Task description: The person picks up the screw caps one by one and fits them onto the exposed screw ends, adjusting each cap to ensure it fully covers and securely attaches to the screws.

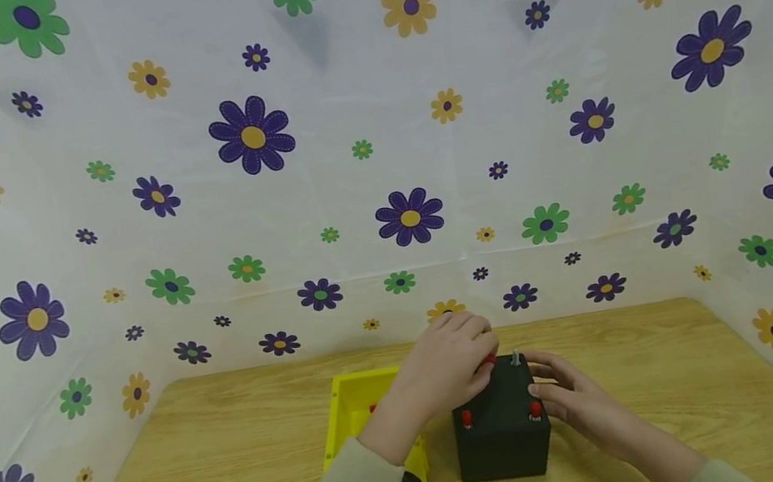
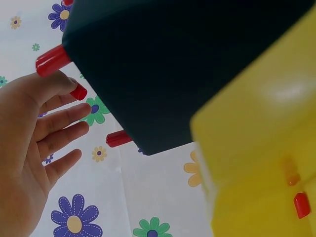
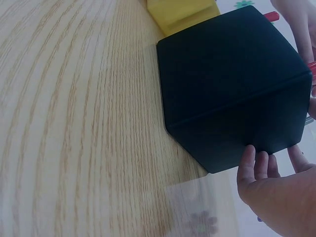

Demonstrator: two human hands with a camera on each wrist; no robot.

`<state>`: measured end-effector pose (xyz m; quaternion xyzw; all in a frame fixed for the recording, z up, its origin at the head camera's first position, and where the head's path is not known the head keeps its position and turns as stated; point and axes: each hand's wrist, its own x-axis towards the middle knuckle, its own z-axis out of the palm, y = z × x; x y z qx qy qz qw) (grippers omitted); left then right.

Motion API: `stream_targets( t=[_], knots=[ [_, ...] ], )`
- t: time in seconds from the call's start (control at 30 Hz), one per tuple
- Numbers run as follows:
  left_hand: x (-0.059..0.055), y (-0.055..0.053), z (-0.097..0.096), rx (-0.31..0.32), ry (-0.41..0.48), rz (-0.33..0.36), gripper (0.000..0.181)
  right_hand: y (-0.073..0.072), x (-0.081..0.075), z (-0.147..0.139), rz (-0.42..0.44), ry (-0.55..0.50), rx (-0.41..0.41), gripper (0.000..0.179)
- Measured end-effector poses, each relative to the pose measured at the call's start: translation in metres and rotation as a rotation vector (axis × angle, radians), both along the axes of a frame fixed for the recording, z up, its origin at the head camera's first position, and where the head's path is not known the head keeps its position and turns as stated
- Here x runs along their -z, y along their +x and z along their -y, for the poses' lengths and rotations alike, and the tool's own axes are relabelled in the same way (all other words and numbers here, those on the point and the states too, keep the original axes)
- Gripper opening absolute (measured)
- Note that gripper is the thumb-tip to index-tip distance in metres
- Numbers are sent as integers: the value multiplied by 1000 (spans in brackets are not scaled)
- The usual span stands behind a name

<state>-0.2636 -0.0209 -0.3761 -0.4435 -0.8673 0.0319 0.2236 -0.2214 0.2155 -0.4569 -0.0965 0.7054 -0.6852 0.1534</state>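
A black box point(image 1: 503, 452) stands on the table with metal posts at its top corners. Red caps point(image 1: 536, 410) sit on the two near posts, while the far right post point(image 1: 515, 358) shows bare metal. Over the far left corner my left hand point(image 1: 447, 359) pinches a red cap point(image 2: 79, 92) between thumb and forefinger; the other fingers extend loosely. My right hand point(image 1: 582, 400) lies against the box's right side, its fingertips point(image 3: 248, 154) touching that face and the thumb near the top edge.
Left of the box stands a yellow bin point(image 1: 331, 428), partly hidden by my left forearm. A loose red cap point(image 2: 301, 205) lies inside it. Underneath is a wood-grain table point(image 1: 224, 460), and a flower-patterned white sheet point(image 1: 348, 188) encloses the back and sides.
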Motion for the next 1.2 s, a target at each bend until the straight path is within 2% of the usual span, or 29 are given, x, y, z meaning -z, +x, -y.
stream_targets(
  t=[0.4, 0.83, 1.2],
  knots=[
    [1, -4, -6, 14, 11, 20, 16, -1, -1, -1, -5, 11, 2, 71],
    [8, -11, -12, 23, 17, 50, 16, 0, 1, 1, -1, 7, 10, 71],
    [6, -10, -20, 24, 9, 73, 16, 0, 1, 0, -5, 4, 17, 70]
  ],
)
